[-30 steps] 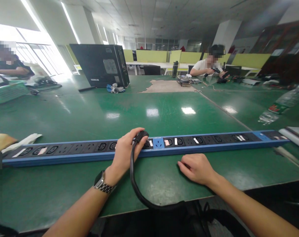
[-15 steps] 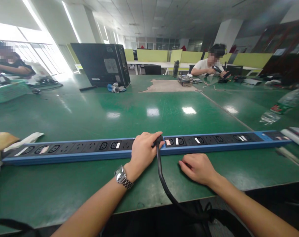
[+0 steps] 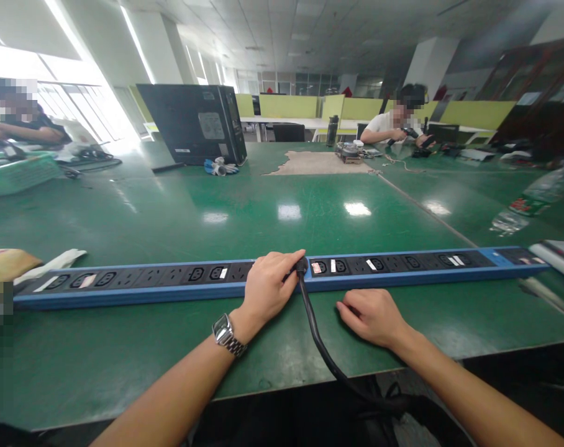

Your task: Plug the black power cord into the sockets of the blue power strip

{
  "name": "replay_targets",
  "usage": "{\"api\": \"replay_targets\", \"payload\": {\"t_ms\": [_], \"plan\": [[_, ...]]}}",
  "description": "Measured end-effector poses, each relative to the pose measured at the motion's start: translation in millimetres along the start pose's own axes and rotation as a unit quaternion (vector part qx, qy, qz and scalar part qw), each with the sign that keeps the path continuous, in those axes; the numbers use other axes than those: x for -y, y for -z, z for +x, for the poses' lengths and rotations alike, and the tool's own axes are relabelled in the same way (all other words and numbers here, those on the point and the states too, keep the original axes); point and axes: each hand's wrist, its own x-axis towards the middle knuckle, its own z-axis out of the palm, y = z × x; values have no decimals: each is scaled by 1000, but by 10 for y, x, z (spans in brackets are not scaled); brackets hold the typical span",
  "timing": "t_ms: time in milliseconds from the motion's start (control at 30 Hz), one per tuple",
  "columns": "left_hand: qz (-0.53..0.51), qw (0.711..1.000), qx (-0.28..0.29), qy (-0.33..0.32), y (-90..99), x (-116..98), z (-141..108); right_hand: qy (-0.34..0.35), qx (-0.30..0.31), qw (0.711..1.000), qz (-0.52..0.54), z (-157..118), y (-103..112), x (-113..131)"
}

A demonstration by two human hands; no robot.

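A long blue power strip (image 3: 170, 298) with black sockets runs left to right across the green table (image 3: 282, 211). My left hand (image 3: 272, 279), with a metal-banded watch at the wrist, lies over its middle. Its thumb and fingers close about the end of a thick black power cable (image 3: 317, 338), where the cable meets the strip. From there the cable hangs over the near table edge. My right hand (image 3: 370, 316) rests on the table just in front of the strip, curled in a loose fist with nothing visible in it.
Behind stand a black computer tower (image 3: 193, 124) and gloves (image 3: 220, 166). A plastic bottle (image 3: 538, 192) is at right; a green basket (image 3: 21, 174) and yellow packet (image 3: 9, 267) are at left. Two other people (image 3: 391, 127) sit across the table.
My left hand has shifted slightly left, its thumb drawing back so more of the cable end shows. The cable's upper part has swung a little right. My right hand stays still.
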Motion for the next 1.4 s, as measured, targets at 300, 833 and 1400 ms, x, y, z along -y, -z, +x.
{"api": "replay_targets", "payload": {"t_ms": [300, 833, 1400], "plan": [[-71, 996, 8, 55, -312, -443, 310, -10, -14, 1000, 9, -3, -25, -36], [-68, 995, 61, 30, -649, -737, 530, -154, -165, 965, 136, -61, 92, -85], [-34, 996, 86, 15, -649, -736, 589, -412, 35, 843, 344, 517, 613, -417]]}}
